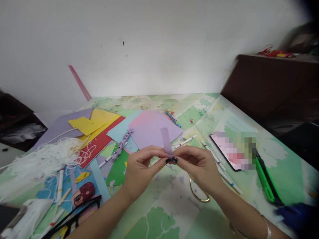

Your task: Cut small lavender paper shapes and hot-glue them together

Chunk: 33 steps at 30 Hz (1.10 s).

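My L hand (139, 170) and R hand (201, 168) are up over the middle of the tbl (159, 224), fingertips nearly meeting, thumbs + index fingers pinching the low end of a purple strip (165, 137); its free end sticks up btwn them, tilted a bit L, w/ a lilac sheet (154, 127) lying behind it. Other fingers are curled in. Gold bangle-like ring (199, 200) lies just below my R hand, partly hidden by it; a thin bracelet (268, 227) is on my R forearm. Over on the R: white-barreled pens (229, 182), a phone (229, 154) (screen mostly blurred) and a green cutter (265, 181) next to it. To the L: a knobbly purple-wrapped stick (122, 144) near my L hand, red sheet (96, 151), yellow paper (103, 119), tangled white string (47, 157). Lower L, approx. by my L forearm: dk red bear-faced item (84, 194) + blk glasses (72, 215), partly behind the arm. Spotted blue stick (173, 119) lies past the lilac sheet's far R edge.
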### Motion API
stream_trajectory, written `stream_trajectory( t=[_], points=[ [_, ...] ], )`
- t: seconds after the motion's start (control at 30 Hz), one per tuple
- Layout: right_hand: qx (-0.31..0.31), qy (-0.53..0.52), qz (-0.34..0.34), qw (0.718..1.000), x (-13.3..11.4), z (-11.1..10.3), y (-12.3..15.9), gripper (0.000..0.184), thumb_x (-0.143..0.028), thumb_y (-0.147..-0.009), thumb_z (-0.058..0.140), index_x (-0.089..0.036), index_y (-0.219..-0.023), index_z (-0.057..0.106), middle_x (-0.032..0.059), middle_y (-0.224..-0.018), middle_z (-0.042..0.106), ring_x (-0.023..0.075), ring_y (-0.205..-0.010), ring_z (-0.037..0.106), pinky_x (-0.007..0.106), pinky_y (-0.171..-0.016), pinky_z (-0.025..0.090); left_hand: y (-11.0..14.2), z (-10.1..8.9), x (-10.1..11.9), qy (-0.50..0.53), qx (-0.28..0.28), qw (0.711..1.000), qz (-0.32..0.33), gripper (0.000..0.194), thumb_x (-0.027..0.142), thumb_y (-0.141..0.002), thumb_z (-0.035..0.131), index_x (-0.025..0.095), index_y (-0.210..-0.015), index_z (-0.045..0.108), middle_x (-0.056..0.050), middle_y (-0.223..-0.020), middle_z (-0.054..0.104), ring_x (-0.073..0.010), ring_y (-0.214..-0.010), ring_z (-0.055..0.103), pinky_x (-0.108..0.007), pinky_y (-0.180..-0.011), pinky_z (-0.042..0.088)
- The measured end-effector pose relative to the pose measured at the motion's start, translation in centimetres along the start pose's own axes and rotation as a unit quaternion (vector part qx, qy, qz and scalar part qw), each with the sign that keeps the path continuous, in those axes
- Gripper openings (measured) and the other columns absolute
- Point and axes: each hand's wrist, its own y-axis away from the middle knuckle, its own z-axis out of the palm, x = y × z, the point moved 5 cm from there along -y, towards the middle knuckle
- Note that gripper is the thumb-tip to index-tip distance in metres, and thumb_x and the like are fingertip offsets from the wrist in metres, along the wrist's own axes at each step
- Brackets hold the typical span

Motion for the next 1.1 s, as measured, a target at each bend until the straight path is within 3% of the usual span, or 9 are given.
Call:
stream_trajectory(
  t=[0.2,0.53,0.8,1.1],
  points=[
    [0.030,-0.033,0.049,0.998,0.4,0.2,0.2,0.008,-0.015,-0.068,0.077,-0.018,-0.073,0.071,-0.0006,-0.069,0.068,0.0096,-0.065,0.064,0.019,-0.063,0.053,0.4,0.0,-0.6,0.012,0.039,0.997,-0.058,0.012,0.007,-0.068,0.074,0.019,-0.070,0.074,0.000,-0.070,0.073,-0.0109,-0.069,0.067,-0.017,-0.066,0.055],
    [0.027,-0.035,0.090,0.995,0.7,0.6,0.4,0.008,-0.013,-0.064,0.075,-0.017,-0.067,0.068,-0.0001,-0.064,0.066,0.0114,-0.061,0.062,0.023,-0.058,0.051,0.6,0.0,-1.1,0.012,0.052,0.993,-0.109,0.005,0.014,-0.070,0.074,0.017,-0.068,0.069,-0.001,-0.066,0.070,-0.0128,-0.061,0.065,-0.023,-0.059,0.055],
    [0.028,-0.072,0.106,0.991,1.0,0.7,0.3,0.010,-0.010,-0.065,0.073,-0.016,-0.067,0.066,-0.0015,-0.063,0.066,0.0086,-0.060,0.061,0.019,-0.057,0.048,0.6,0.0,-1.2,0.030,0.051,0.992,-0.111,0.009,0.013,-0.068,0.075,0.016,-0.068,0.066,0.001,-0.065,0.065,-0.0084,-0.055,0.058,-0.019,-0.053,0.050],
    [0.032,-0.107,0.113,0.987,1.2,0.8,0.4,0.020,-0.012,-0.063,0.074,-0.018,-0.076,0.059,-0.0018,-0.067,0.065,0.0106,-0.063,0.062,0.023,-0.061,0.052,0.8,0.0,-1.5,0.032,0.055,0.989,-0.135,0.012,0.013,-0.067,0.076,0.016,-0.069,0.064,0.002,-0.065,0.063,-0.0077,-0.056,0.056,-0.017,-0.051,0.047]
  ],
)
